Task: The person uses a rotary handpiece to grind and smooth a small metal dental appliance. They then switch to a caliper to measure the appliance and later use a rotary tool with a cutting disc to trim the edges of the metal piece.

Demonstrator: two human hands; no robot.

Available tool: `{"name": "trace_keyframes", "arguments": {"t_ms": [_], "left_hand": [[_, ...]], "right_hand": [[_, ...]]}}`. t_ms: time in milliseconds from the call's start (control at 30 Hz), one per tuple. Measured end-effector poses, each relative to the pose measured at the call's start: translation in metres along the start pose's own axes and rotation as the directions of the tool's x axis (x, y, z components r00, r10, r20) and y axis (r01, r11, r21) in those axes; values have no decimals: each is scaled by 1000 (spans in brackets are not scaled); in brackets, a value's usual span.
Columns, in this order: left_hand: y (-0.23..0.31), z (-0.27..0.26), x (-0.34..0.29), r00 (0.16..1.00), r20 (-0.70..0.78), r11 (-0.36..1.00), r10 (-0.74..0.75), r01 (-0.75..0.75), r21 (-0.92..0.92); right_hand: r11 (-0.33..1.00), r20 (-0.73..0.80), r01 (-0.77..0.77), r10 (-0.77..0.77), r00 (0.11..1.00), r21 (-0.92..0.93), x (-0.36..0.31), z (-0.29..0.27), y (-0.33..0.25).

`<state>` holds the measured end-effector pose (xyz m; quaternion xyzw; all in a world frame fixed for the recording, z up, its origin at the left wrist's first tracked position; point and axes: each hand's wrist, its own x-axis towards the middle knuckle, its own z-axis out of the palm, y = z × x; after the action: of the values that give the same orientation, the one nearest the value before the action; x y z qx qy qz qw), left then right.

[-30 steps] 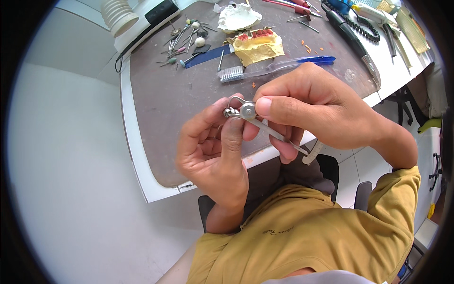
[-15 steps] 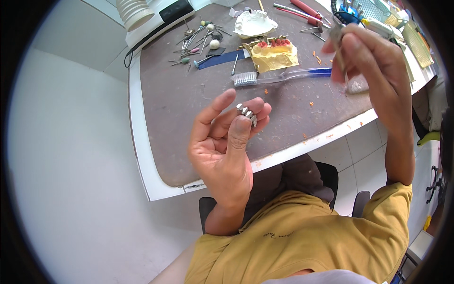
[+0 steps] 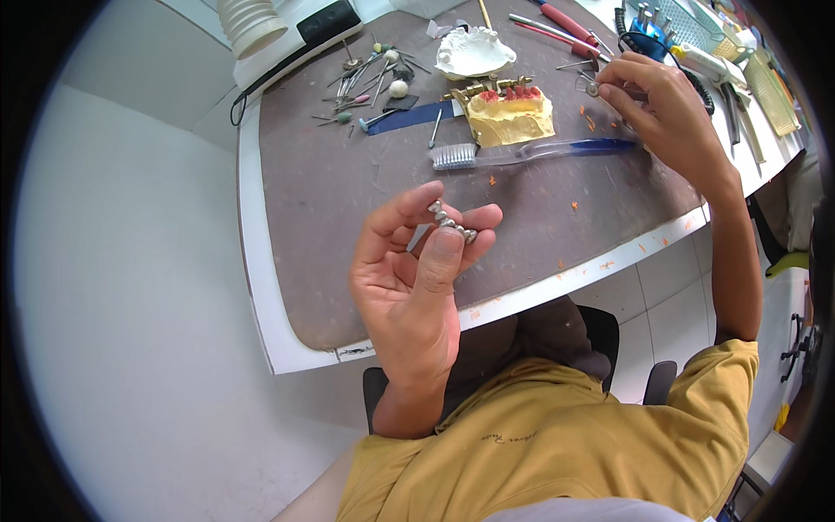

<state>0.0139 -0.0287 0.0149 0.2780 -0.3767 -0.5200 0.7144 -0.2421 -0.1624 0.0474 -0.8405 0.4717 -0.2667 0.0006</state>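
Observation:
My left hand [image 3: 413, 270] is raised over the near part of the bench, pinching a silvery metal dental bridge [image 3: 446, 220] between thumb and fingers. The bridge is a curved row of several tooth-shaped crowns. At the back right, my right hand [image 3: 665, 100] is low over the bench with its fingers curled down. A small metal instrument with a round end [image 3: 591, 89] shows at its fingertips; the fingers hide the rest. Nearest to that hand lies a clear and blue toothbrush [image 3: 539, 150]. Left of it stands a yellow dental cast [image 3: 513, 122] with red on its teeth.
A white dental cast [image 3: 474, 52] sits behind the yellow one. Several rotary burs and polishing points [image 3: 370, 83] lie scattered at the back left, by a blue strip [image 3: 413, 117]. Red-handled tools [image 3: 565, 26] and a blue bur stand [image 3: 648, 39] occupy the back right. Orange shavings dot the brown mat [image 3: 348, 209].
My right hand has come down to the bench with the metal instrument, which was raised and blurred before. In my left fingers the dental bridge has turned, showing more of its row.

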Motion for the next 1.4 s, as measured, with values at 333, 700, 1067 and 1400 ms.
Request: {"name": "trace_keyframes", "arguments": {"t_ms": [333, 700, 1067, 1400], "left_hand": [[5, -4, 2, 995, -8, 982, -96, 93, -163], [7, -6, 2, 986, -4, 965, -170, 165, -205], [9, -9, -1, 982, 22, 954, -187, 186, -235], [8, -8, -1, 983, 14, 963, -183, 182, -196]], "right_hand": [[915, 74, -199, 184, 980, 352, 0, -14, -14], [856, 152, 125, -229, 961, 502, -16, -32, -82], [849, 108, 375, -441, 891, 372, -16, -11, -102], [852, 166, 382, -461, 872, 358, -16, -14, -100]]}}
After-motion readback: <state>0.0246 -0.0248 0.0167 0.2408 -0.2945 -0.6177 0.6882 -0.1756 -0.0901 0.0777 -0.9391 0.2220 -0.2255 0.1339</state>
